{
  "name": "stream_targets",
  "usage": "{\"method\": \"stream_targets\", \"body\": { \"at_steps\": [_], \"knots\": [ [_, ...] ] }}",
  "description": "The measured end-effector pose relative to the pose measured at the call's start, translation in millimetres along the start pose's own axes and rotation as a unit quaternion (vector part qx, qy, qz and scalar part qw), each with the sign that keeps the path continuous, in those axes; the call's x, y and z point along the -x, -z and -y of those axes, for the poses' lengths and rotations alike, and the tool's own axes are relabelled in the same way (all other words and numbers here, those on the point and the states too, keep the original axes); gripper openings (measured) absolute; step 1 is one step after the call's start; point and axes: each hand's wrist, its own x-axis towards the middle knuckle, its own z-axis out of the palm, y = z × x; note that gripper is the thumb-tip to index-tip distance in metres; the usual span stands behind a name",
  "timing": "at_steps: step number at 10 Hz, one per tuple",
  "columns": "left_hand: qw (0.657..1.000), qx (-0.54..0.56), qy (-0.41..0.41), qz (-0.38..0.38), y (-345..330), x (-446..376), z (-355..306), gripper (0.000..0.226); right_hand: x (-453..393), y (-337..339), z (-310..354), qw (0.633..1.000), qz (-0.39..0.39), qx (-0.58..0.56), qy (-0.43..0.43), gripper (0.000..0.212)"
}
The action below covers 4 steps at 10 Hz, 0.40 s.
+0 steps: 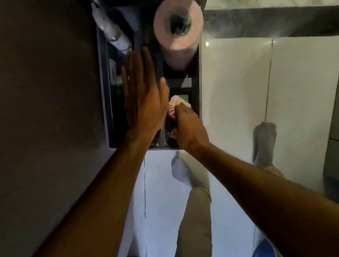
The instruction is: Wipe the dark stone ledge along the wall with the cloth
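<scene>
Just below the pink paper roll (179, 31), the left hand (145, 101) lies flat and fully spread, fingers straight and together pointing toward the roll, thumb angled out to the right, palm pressed against a dark glossy vertical surface; its grip is wide apart and holds nothing. The left forearm runs in a long diagonal from the lower left corner of the view up to that hand. Further below the roll and slightly right, the right hand (188, 125) is curled knuckles-up, its grip clamped on a bunched cloth (177, 103), a soft, crumpled white fabric with red or pink marking that pokes out above the fingers. The cloth and fist sit on the dark stone ledge (179, 82), a narrow, polished, near-black strip that runs lengthwise from the roll down toward the person, with a pale edge on its right side. The roll is a thick cylinder with a dark hollow core, standing on the far end of the ledge. Right of the roll, the floor (235, 87) is large glossy white tiles with thin grout lines, reflecting light. Far below the roll, the person's legs show in beige trousers (190, 230) and grey socks (178, 169). Left of the roll a broad, smooth dark panel (27, 94) fills the view.
</scene>
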Motion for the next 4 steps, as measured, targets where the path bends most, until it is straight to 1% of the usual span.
{"method": "stream_targets", "body": {
  "at_steps": [1,2,3,4],
  "knots": [
    [1.000,0.015,-0.015,0.013,-21,-4,3,0.071,-16,-27,-12,0.996,-0.067,0.052,0.033,0.070],
    [0.999,-0.028,-0.025,0.035,-37,-2,12,0.073,-32,-61,-25,0.992,-0.030,0.105,0.055,0.076],
    [0.998,-0.049,-0.031,0.039,-33,-6,12,0.079,-25,-51,-17,0.994,0.006,0.101,0.037,0.082],
    [0.997,-0.026,-0.021,0.066,-9,1,6,0.086,25,-12,3,0.995,0.022,0.063,0.071,0.074]
  ]
}}
